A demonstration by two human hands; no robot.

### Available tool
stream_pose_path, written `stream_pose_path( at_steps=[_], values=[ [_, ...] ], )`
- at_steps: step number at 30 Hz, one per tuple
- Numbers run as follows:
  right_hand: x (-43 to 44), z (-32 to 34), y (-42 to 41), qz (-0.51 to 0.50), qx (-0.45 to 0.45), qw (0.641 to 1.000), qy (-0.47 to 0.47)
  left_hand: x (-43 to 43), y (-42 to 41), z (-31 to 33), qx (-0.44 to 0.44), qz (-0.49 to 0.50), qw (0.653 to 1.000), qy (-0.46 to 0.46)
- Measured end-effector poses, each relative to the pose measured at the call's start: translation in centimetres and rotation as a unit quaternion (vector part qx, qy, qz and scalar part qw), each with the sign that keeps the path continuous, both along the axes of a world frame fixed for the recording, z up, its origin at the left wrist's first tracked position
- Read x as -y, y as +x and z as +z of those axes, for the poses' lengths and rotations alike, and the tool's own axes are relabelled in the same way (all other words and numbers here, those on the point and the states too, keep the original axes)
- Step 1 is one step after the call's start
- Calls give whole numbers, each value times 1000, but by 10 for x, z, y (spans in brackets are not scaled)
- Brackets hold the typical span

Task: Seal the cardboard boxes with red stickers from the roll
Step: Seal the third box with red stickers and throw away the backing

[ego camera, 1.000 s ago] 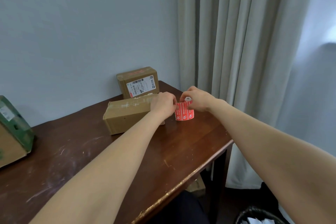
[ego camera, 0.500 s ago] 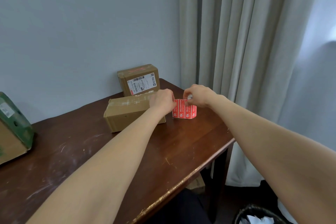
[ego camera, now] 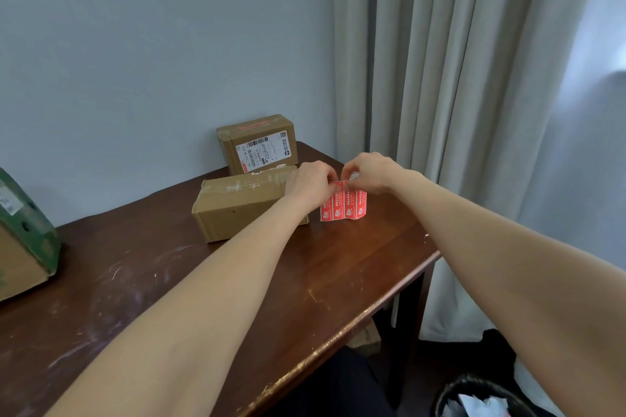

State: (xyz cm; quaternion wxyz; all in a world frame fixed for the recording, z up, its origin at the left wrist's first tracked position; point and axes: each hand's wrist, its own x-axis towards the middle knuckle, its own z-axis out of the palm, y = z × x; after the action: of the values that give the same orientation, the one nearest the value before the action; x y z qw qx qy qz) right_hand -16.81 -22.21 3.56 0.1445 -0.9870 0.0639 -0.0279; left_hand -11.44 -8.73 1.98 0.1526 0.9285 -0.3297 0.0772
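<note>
Stickers in a red strip [ego camera: 343, 205] hang between the two hands above the far right part of the brown wooden table [ego camera: 203, 298]. The strip's lower edge is close to the wood, and I cannot tell whether it touches. The left hand [ego camera: 310, 184] has its fingers curled and pinches the strip's upper left corner. The right hand [ego camera: 367, 173] also has its fingers curled and pinches the upper edge just beside the left hand, with a bit of white showing by its fingertips. The strip shows four red stickers side by side, each with white print. Just left of the strip, partly behind the left hand and wrist, lies a long cardboard box [ego camera: 237, 210] with clear tape [ego camera: 244, 183] along its top. Behind it, near the wall [ego camera: 135, 61], stands a second cardboard box [ego camera: 291, 149] with a white shipping label [ego camera: 262, 149] on its front. A green and brown carton [ego camera: 23, 234] sits at the table's left edge, well apart from the others. Grey curtains [ego camera: 457, 78] hang to the right, and a black bin [ego camera: 447, 396] holding paper stands on the floor below
</note>
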Motion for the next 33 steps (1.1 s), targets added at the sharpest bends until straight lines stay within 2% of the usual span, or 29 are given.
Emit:
stream_pose_path(
  at_steps=[6, 11, 22, 33],
  values=[
    [0, 0, -4, -3, 7, 1000, 10, 3, 0, 1, -16, -2, 1000, -6],
    [0, 0, -5, -10, 15, 1000, 7, 2, -4, 3, 20, -17, 1000, 0],
    [-1, 1, -9, -7, 15, 1000, 19, 5, -6, 2, 13, -10, 1000, 8],
    [0, 2, -11, -9, 13, 999, 41, 2, -10, 0, 80, -32, 996, 20]
  ],
)
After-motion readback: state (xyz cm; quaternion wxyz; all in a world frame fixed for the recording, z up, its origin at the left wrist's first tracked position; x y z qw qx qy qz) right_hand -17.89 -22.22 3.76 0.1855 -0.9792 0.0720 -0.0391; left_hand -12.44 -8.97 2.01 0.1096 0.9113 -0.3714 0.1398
